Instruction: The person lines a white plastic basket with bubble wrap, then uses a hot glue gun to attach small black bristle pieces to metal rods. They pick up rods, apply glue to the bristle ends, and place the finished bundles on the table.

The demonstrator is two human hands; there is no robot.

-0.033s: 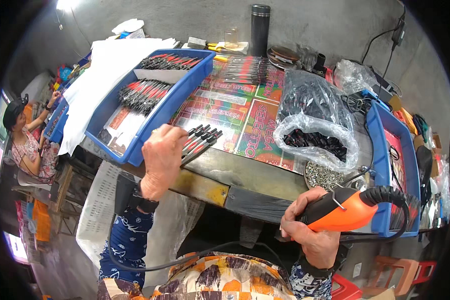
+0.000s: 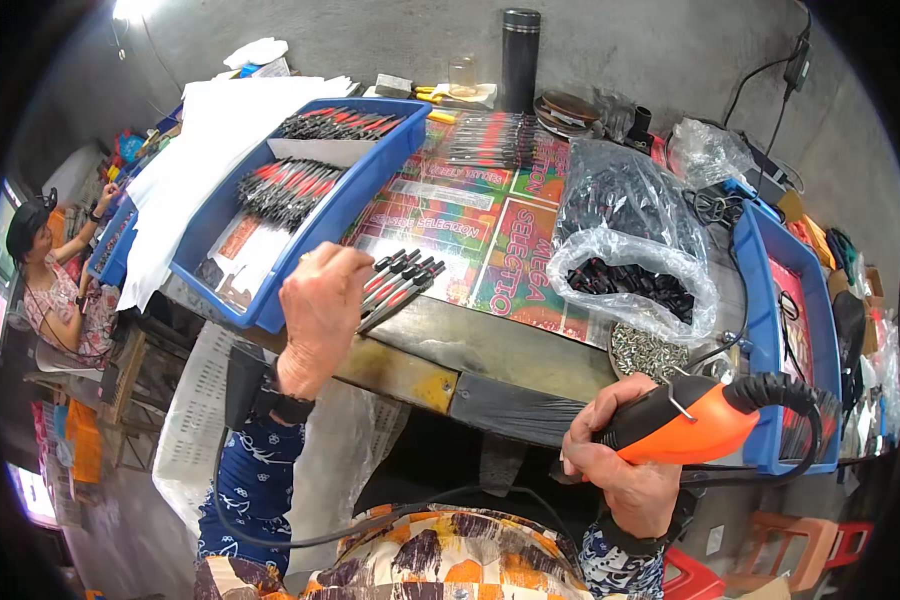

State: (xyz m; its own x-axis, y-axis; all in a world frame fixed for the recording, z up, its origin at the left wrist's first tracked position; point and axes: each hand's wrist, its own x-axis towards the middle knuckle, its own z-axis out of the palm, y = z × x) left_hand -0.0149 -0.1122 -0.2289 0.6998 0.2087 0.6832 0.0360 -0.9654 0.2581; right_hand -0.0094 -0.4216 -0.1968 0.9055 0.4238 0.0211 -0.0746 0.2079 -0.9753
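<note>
My right hand (image 2: 625,470) is wrapped round an orange and black corded electric screwdriver (image 2: 685,425), held in front of the table's near edge. My left hand (image 2: 322,305) is at the left end of a small bundle of black pens with red parts (image 2: 402,285) by that edge. Its fingers are curled together, and their tips are partly hidden, so whatever they pinch does not show. Left of this hand stands a blue bin (image 2: 270,300) holding two groups of black and red pens (image 2: 288,192). More pens (image 2: 490,140) lie in a row at the back.
Right of the middle, a clear bag (image 2: 635,285) holds small black parts. Beside it sits a dish of small metal pieces (image 2: 645,350). A second blue bin (image 2: 760,350) stands at the right. A dark flask (image 2: 520,60) is at the back. Another person (image 2: 60,270) sits far left.
My left hand has shifted slightly left and away from me, off the pens' ends. The right hand and the screwdriver stay almost in place.
</note>
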